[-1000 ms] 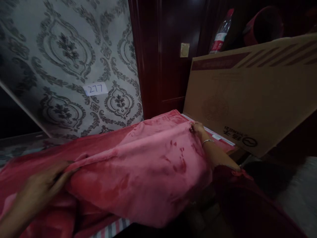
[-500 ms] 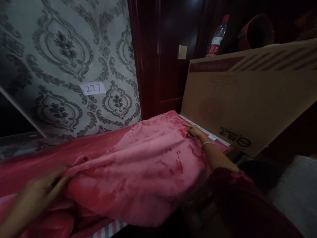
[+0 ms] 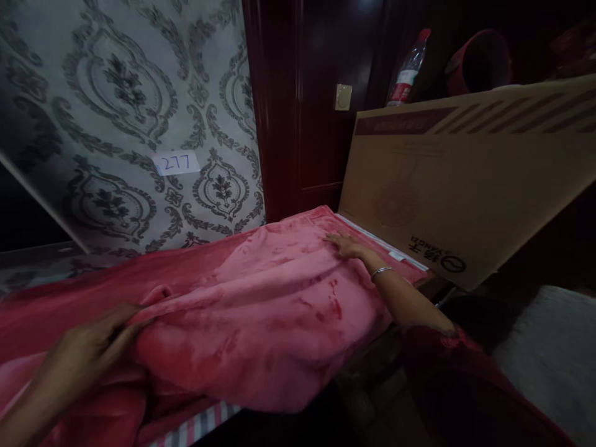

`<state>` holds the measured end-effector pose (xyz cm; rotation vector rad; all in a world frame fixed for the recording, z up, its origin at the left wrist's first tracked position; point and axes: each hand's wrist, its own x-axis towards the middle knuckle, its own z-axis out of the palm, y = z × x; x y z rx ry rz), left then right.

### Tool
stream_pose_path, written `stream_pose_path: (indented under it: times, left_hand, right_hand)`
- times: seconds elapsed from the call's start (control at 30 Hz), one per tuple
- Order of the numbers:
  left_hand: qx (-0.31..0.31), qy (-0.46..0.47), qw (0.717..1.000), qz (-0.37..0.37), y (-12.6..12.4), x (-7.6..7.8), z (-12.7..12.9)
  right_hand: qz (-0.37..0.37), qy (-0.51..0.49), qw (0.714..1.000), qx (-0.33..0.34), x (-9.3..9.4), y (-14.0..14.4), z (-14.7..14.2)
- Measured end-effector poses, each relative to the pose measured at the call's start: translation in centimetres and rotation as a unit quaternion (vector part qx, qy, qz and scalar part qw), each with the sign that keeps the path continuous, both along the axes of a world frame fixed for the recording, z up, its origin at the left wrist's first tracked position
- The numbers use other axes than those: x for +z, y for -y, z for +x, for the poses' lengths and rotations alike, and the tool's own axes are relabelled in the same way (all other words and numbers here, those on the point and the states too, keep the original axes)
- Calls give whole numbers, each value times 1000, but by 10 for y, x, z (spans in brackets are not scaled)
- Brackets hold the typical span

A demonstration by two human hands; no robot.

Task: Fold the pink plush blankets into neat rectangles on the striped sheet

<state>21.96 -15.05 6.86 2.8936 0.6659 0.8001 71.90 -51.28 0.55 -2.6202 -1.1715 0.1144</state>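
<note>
A plush pink-red blanket (image 3: 261, 310) spreads across a surface along the wall, its front edge hanging over the side. At the lower left, my left hand (image 3: 93, 347) pinches a raised fold of it between thumb and fingers. My right hand (image 3: 343, 245) lies flat on the blanket's far right part, fingers apart and stretched to the left, a silver bracelet at the wrist. Striped cloth (image 3: 195, 428) shows under the blanket's near edge, and a pale strip of it runs along the right end.
A large cardboard box (image 3: 465, 180) stands at the right end. Behind it are a red-capped bottle (image 3: 406, 77) and a round red container (image 3: 482, 62). Patterned wallpaper (image 3: 139, 124) bearing a paper marked 277 (image 3: 177, 163) and a dark red door (image 3: 302, 124) rise behind.
My right hand has slid left across the blanket, its fingers now more spread. My left hand keeps its pinch and has shifted slightly right and up in view.
</note>
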Motion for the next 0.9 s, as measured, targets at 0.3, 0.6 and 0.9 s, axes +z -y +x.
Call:
stream_pose_path:
  times: [0.3, 0.6, 0.9]
  left_hand:
    - [-31, 2, 999, -35, 25, 18, 3]
    - [-25, -20, 997, -64, 30, 25, 2]
    - [-30, -14, 999, -37, 22, 16, 1]
  right_hand:
    - [-104, 43, 993, 44, -5, -11, -30]
    - [-40, 77, 995, 45, -7, -4, -45]
    - [104, 69, 974, -187, -9, 8, -15]
